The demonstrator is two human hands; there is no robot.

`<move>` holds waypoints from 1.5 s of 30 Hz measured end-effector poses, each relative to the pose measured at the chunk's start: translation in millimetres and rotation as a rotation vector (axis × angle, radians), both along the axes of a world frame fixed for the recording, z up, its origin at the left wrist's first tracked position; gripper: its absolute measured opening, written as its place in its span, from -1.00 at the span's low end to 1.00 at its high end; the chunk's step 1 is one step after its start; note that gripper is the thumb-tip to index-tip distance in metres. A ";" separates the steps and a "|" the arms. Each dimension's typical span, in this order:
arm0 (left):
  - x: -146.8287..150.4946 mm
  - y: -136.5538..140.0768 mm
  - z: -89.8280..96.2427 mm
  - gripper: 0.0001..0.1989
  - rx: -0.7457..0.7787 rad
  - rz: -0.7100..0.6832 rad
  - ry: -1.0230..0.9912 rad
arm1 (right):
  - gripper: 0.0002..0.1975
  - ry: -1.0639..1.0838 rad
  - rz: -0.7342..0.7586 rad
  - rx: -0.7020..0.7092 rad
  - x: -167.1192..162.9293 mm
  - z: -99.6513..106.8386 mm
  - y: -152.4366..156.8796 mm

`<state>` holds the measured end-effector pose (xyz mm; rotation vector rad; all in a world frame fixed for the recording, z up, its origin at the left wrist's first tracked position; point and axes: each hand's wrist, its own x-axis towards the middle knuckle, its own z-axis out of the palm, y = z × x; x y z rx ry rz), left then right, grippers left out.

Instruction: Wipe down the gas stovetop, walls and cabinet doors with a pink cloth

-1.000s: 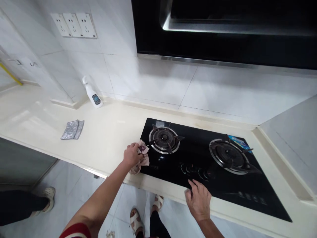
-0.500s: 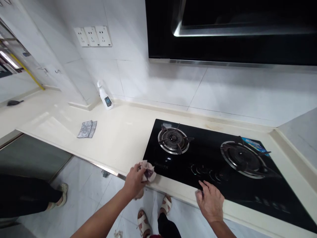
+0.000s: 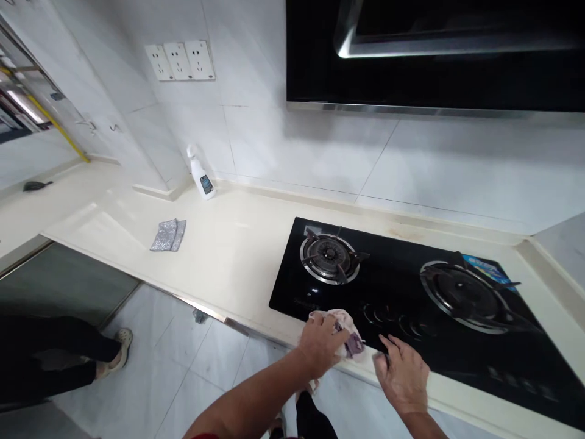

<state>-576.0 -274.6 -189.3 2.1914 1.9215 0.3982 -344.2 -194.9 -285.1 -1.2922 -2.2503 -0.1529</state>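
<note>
My left hand [image 3: 317,344] is closed on a crumpled pale pink and purple cloth [image 3: 351,341], pressed against the front edge of the black glass gas cooktop [image 3: 292,286]. The cloth lies partly over the glass and partly over the cream counter rim, left of the control knobs [image 3: 377,313]. To its right my right hand [image 3: 404,372] rests on the cooktop's front edge, fingers laid on the glass with the index finger stretched forward. A small greyish patch shows by its thumb; I cannot tell what it is.
On the cream counter [image 3: 219,250] lie a folded silvery cloth [image 3: 168,235] and, by the wall, a white spray bottle [image 3: 201,177]. A black range hood [image 3: 411,79] hangs above. Another person's leg and shoe [image 3: 121,350] show at the lower left.
My left hand has moved right along the cooktop's front edge with the cloth, from its left corner toward the knobs. My right hand stays at about the same place. The view has shifted slightly.
</note>
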 end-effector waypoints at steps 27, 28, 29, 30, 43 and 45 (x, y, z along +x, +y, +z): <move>-304.4 -136.2 45.6 -0.47 -0.248 1.236 0.147 | -0.65 0.035 -0.007 -0.038 -3.0 4.2 -2.9; -295.3 -133.5 43.7 -0.48 -0.250 1.201 0.155 | -0.65 0.031 -0.006 -0.034 -2.9 4.3 -2.9; -284.7 -130.7 41.7 -0.49 -0.248 1.167 0.166 | -0.65 0.027 -0.003 -0.027 -2.9 4.5 -2.9; -272.4 -127.4 39.5 -0.50 -0.243 1.132 0.179 | -0.66 0.025 0.000 -0.021 -3.1 5.0 -3.0; -29.1 -58.3 6.2 -0.56 -0.162 0.590 0.211 | -0.71 0.281 0.136 -0.128 -2.0 16.6 0.2; 2.6 -46.3 4.1 -0.57 -0.150 0.529 0.201 | -0.73 0.447 0.168 -0.150 5.0 19.7 -1.0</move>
